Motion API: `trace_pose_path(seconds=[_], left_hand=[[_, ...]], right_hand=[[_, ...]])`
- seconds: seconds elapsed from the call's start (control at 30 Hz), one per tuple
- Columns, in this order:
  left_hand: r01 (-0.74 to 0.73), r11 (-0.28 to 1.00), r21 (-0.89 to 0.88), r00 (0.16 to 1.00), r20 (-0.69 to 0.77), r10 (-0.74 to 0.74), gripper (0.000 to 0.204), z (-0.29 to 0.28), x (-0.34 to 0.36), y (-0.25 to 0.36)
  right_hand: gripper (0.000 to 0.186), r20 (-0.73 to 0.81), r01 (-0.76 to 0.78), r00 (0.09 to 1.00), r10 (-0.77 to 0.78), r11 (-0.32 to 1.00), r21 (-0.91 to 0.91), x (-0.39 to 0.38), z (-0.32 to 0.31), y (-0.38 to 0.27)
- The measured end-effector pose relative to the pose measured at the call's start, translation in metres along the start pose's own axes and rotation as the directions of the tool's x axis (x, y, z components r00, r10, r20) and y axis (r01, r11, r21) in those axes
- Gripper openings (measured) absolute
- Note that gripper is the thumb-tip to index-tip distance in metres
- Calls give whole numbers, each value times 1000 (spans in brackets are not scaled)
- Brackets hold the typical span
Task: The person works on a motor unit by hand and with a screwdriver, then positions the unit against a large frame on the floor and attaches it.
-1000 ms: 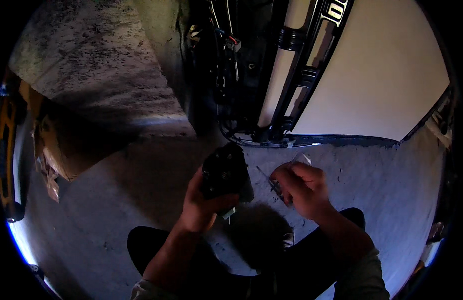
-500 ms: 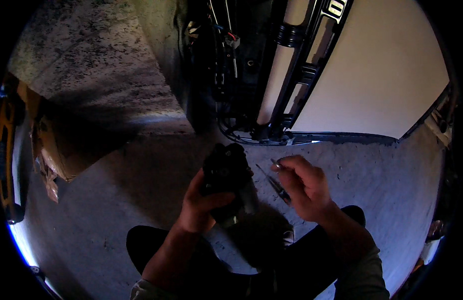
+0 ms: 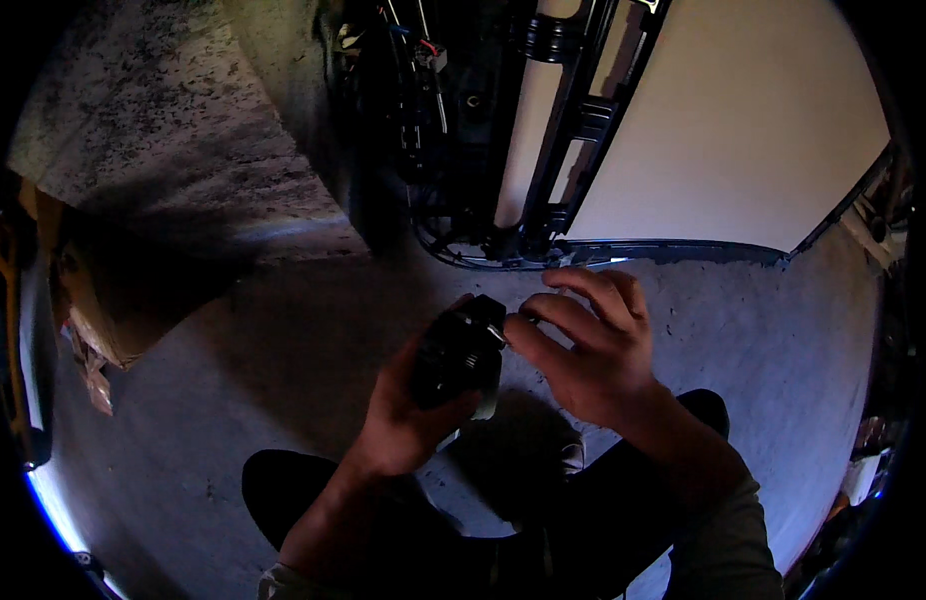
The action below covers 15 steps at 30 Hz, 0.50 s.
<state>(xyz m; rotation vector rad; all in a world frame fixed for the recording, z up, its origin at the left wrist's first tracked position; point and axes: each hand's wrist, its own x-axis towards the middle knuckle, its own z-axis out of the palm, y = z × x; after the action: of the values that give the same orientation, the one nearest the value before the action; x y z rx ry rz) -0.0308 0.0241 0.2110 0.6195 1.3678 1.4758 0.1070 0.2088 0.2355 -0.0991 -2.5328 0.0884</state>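
In my left hand [image 3: 398,410] is a dark, blocky mechanical unit [image 3: 455,360], its exact kind too dim to make out. The fingers go round its left side and the thumb lies along its lower edge. My right hand [image 3: 593,350] is at the unit's upper right corner, thumb and index finger pinching a small shiny metal piece [image 3: 495,331] against it. The other fingers of that hand are raised and loosely curled. Whether the metal piece sits in the unit or only touches it, I cannot tell.
Ahead stands a large pale panel [image 3: 728,130] beside a black slotted frame [image 3: 573,130] with loose cables [image 3: 433,240] at its foot. A cardboard box [image 3: 133,310] is at the left, under a speckled slab [image 3: 183,130]. Concrete floor [image 3: 743,330] lies below.
My right hand has brought the metal piece over to the unit. My left hand has turned the unit. The screwdriver-like tool on the floor is now hidden, and the view has shifted slightly.
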Motion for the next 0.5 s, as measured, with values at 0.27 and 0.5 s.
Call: trace_pose_path(seconds=[0.27, 0.5], left_hand=[[13, 1000, -7, 999, 37, -13, 73, 0, 1, 2], [-11, 981, 191, 1000, 26, 6, 77, 0, 1, 5]], right_hand=[[12, 14, 2, 1000, -3, 999, 50, -2, 6, 3], [11, 32, 78, 996, -78, 997, -9, 4, 5, 7]])
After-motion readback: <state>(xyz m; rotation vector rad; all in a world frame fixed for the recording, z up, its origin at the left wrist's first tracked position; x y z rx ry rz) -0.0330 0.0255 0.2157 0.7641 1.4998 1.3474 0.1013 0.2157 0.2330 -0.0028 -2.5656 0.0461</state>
